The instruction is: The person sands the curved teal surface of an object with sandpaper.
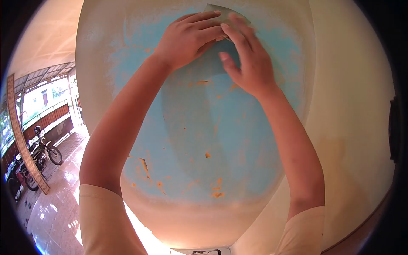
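A grey-green sheet, which looks like sandpaper (224,15), lies against the upper part of a wall surface (255,136) with a worn blue patch and a beige border. My left hand (189,37) grips the sheet's left side, fingers reaching across it and thumb near its lower edge. At the sheet's right side is my right hand (253,59), slightly blurred, with fingers stretched upward and thumb spread apart. Small orange chipped spots (218,194) and a torn-looking flake (145,166) mark the blue area. A darker band runs down its middle.
To the left, a motorcycle (44,148) stands on a tiled floor (53,212) beyond a slanting wooden post (26,136). A railing (55,117) is behind it. A beige wall (352,106) rises on the right, with a dark object (394,129) at its edge.
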